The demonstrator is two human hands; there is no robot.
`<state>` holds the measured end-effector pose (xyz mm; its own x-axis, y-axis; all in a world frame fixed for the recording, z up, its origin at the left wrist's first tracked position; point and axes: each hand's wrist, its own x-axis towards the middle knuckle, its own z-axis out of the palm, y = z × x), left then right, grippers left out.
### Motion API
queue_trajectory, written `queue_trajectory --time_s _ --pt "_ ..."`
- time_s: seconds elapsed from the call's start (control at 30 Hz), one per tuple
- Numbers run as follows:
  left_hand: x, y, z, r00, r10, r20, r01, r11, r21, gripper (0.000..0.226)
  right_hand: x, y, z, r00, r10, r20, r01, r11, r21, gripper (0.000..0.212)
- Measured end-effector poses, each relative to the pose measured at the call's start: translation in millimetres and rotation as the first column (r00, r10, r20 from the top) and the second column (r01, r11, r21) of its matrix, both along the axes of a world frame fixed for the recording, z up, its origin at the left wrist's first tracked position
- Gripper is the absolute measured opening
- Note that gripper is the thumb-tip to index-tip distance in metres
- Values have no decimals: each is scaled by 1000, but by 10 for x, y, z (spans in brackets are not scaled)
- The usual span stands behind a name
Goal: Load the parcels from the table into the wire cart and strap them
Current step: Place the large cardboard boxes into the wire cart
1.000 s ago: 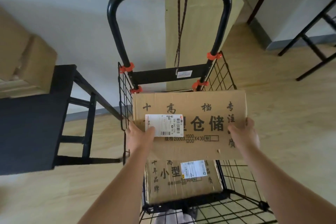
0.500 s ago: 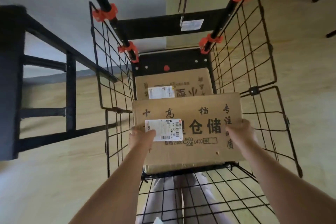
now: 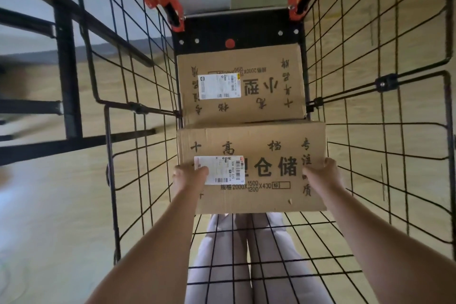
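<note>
Head view: I grip the held parcel [image 3: 271,140], crosswise, at its ends with left hand [image 3: 188,176] and right hand [image 3: 320,173], just nearer me than the loaded parcel [image 3: 259,66].

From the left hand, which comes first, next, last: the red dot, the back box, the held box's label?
1. Label on the held box, under the left hand's thumb.
2. Back box, just beyond.
3. Red dot, farthest back, above that box.
</note>
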<state>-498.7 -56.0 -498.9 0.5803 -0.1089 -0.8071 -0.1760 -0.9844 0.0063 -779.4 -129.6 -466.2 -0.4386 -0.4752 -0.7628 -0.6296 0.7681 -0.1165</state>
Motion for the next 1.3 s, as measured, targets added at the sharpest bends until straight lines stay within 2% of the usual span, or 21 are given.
queue_trajectory --time_s 0.2,0.33,0.63,0.77,0.9,1.0,1.1,1.3 --pt "-2 -19 -44 998 64 24 -65 998 20 61 38 11 -130 998 51 -34 -52 999 -13 53" --pt "-21 0 -11 999 23 46 -24 999 25 63 49 3 -140 994 84 -71 -84 996 3 54" --pt "-47 36 87 998 -20 63 15 997 75 39 42 -23 -139 994 83 -74 -83 996 14 53" --pt "-60 26 101 999 -3 49 -1 997 71 44 62 -56 -139 996 72 -55 -70 997 44 54" --pt "-103 -15 143 999 -15 38 12 996 83 61 140 -62 -91 993 81 -81 -77 996 49 60" --pt "-163 -32 213 1000 -26 17 24 995 98 72 210 -56 -6 984 155 -88 -150 987 55 61" --pt "-211 -48 327 999 -52 1 52 995 80 78 283 -55 96 970 242 -20 -241 970 35 57" --pt "-339 -123 595 947 -320 -36 320 947 -11 68 519 -58 350 856 513 60 -513 858 -20 46"
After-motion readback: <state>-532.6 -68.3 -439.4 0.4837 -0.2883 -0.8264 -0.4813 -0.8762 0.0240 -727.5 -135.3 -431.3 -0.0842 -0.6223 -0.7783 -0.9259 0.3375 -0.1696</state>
